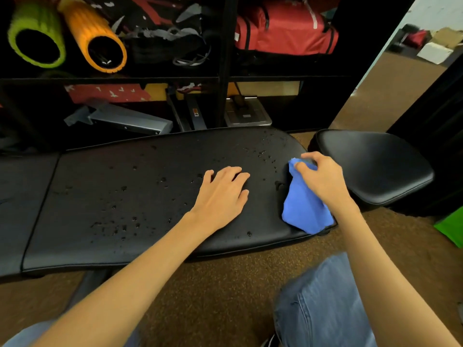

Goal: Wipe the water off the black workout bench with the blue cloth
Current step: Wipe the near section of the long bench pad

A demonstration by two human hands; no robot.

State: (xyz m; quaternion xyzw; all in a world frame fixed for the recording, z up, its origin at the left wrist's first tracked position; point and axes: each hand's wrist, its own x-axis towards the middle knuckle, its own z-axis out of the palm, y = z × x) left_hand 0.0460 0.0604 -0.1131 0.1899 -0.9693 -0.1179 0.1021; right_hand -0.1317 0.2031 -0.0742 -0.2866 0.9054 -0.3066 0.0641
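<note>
The left hand point(223, 196) lies flat, palm down, near the middle of the black workout bench point(125, 196). Its fingers are straight and a little spread, so its grip is apart and holds nothing. The right hand point(323, 179) is at the right end of the surface, and its grip is clamped on the blue cloth point(303, 209): the thumb and fingers pinch the top of it. The cloth hangs down from the fingers, and its low part rests on the pad near the front edge. Water drops point(120, 221) dot the pad, mostly left of the left hand, with some just behind the cloth. A smaller seat pad point(375, 166) sits just to the right. Behind the bench stands a black shelf point(225, 71). Its top left box holds a green roller point(37, 33) and an orange roller point(97, 38), side by side. Its top right box holds a red bag point(285, 28).
</note>
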